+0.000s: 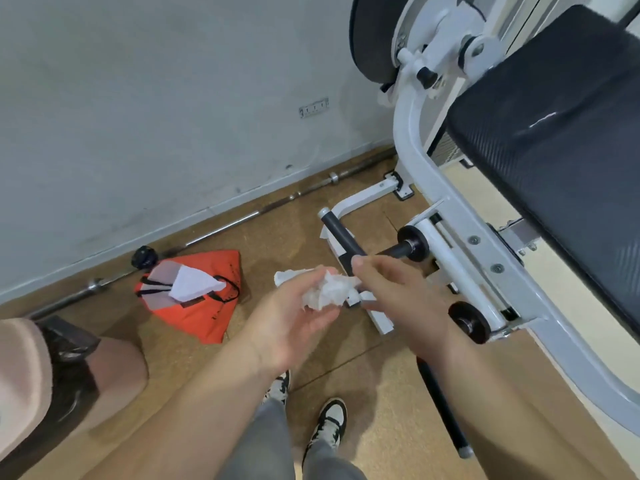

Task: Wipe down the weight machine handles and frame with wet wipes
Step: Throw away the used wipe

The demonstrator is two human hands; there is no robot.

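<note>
White and crumpled, the wet wipe (329, 289) sits in both hands, above the floor and just in front of the machine's low bar, touching no part of the machine. The left hand (298, 313) lies palm up with its fingers curled round the wad, cupping it. The right hand (394, 285) reaches in from the other side, its fingertips meeting the wad's right edge. Whether they pinch it or only touch it, I cannot tell.

The wipe's bunched, worked look suggests it has done some wiping, but nothing on the machine proves it. The black handle (341, 237) and the white frame (415, 147) show no streaks or damp patches that I can read, so which parts are done stays unclear. My judgement is that the person is refolding or sorting the wipe between passes, with the handle grip, the long curved frame tube and the lower rails left to cover.

Near the wall, 1 orange bag (204, 317) lies on the floor, and 1 barbell (225, 227) rests along the skirting.
</note>
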